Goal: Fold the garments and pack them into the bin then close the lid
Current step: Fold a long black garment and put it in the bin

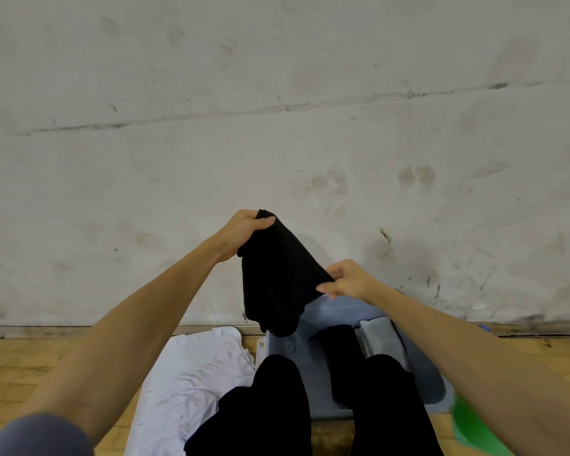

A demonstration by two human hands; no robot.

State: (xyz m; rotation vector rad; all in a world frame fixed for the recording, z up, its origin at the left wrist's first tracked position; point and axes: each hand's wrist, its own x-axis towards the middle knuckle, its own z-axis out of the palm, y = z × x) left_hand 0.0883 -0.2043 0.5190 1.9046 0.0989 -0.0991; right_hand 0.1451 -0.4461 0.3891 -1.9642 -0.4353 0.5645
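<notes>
A black garment (277, 278) hangs in the air in front of the wall, stretched between both hands. My left hand (244, 230) pinches its upper corner, higher up. My right hand (346, 279) grips the lower right corner. The cloth's loose end droops over the far left part of a grey-blue bin (385, 327) on the floor. A dark folded garment (343, 343) lies inside the bin. A white lid (204, 337) lies flat to the bin's left, with a white garment (191, 386) spread on it.
A stained white wall (277, 110) rises just behind the bin. My legs in black trousers (277, 406) cover the bin's near part. The floor is wood (20, 360). A green object (471, 429) shows at the lower right, blurred.
</notes>
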